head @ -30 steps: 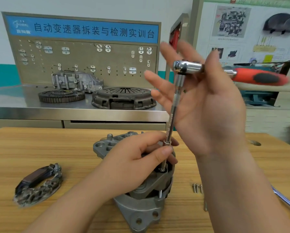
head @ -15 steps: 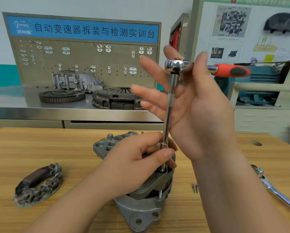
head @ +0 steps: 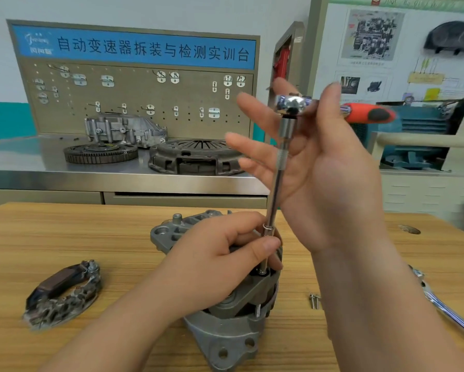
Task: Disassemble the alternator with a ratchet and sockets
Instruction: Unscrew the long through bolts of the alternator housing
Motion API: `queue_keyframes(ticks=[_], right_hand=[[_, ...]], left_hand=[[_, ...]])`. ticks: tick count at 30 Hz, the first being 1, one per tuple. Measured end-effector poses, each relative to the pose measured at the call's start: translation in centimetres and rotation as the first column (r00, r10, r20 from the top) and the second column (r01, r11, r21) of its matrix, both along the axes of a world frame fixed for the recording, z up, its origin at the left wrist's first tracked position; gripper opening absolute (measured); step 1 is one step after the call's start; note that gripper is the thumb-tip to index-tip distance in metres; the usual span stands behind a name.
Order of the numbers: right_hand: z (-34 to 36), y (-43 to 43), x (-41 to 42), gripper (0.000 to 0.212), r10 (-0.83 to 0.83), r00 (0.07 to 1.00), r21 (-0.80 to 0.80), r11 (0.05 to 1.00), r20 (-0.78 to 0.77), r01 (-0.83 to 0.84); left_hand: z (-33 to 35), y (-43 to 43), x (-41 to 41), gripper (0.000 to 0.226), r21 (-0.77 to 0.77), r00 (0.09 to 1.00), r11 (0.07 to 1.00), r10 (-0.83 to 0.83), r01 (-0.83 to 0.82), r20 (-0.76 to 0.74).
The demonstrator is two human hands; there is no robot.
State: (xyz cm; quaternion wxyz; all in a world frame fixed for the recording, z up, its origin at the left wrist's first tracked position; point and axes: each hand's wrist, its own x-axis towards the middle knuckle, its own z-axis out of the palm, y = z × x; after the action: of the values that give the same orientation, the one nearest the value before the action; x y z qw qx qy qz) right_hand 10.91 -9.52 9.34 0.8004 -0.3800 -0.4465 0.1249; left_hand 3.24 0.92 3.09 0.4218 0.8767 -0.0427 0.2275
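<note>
Your left hand pinches the extension low on the alternator, right hand splayed straight-fingered, ratchet head between thumb and fingers

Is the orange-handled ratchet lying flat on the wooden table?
No, the orange-handled ratchet is up in the air atop a long extension bar that stands on the alternator.

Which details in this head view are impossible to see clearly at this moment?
- What the extension bar tip engages: head view, hidden by the left hand.
- Ratchet handle: head view, motion-blurred.
- Chrome wrench: head view, cut by the right edge.
- Loose screws: head view, too small to count.
</note>
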Motion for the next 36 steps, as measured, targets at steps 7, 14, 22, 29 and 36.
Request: queue_keyframes(ticks=[7, 14, 22, 29, 36], right_hand=[[-0.54, 0.37, 0.05, 0.033, -0.402, 0.799, 0.256, 0.913, 0.448, 0.316], [0.00, 0.12, -0.02, 0.052, 0.178, 0.984, -0.011, 0.984, -0.011, -0.178], [-0.56, 0.64, -0.51, 0.027, -0.294, 0.904, 0.202, 0.950, 0.311, 0.239], [-0.32, 0.35, -0.03, 0.041, 0.000, 0.998, 0.058, 0.998, 0.061, -0.004], [-0.56, 0.68, -0.32, 0.029, -0.244, 0.948, 0.199, 0.959, 0.205, 0.204]], left_hand=[[0.06, -0.28, -0.03, 0.026, -0.034, 1.000, 0.999, 0.011, -0.011, 0.002], [0.06, -0.46, -0.10, 0.018, -0.025, 1.000, 1.000, -0.004, 0.004, 0.000], [0.08, -0.35, 0.02, 0.033, -0.031, 1.000, 0.999, 0.014, -0.014, -0.016], [0.08, -0.42, -0.05, 0.017, -0.007, 1.000, 1.000, -0.002, 0.002, 0.009], [-0.10, -0.04, 0.07, 0.013, 0.000, 1.000, 1.000, -0.003, 0.003, 0.025]])
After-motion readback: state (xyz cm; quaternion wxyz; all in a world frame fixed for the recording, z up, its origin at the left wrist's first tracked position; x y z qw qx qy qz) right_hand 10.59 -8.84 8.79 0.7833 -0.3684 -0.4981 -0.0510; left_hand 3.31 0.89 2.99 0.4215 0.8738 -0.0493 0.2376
